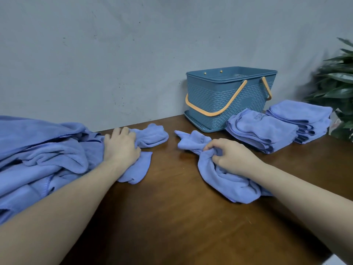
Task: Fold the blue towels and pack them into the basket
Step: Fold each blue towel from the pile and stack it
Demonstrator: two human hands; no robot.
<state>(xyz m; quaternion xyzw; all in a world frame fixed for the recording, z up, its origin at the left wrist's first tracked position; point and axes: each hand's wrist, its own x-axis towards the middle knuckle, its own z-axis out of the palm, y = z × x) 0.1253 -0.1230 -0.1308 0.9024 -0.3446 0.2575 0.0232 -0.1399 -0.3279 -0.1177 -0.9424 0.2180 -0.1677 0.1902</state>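
My left hand (120, 145) grips a crumpled blue towel (148, 137) at the edge of a big heap of unfolded blue towels (42, 155) on the left. My right hand (232, 156) clutches another bunched blue towel (219, 180) near the table's middle. The blue plastic basket (214, 96) with orange handles stands at the back by the wall; no towels show above its rim. Two stacks of folded blue towels lie to its right: a nearer stack (261, 131) and a farther stack (303, 119).
The brown wooden table (172, 217) runs up to a grey wall (133, 54). A green leafy plant (338, 83) stands at the far right behind the stacks. The basket sits on a matching blue tray (196, 122).
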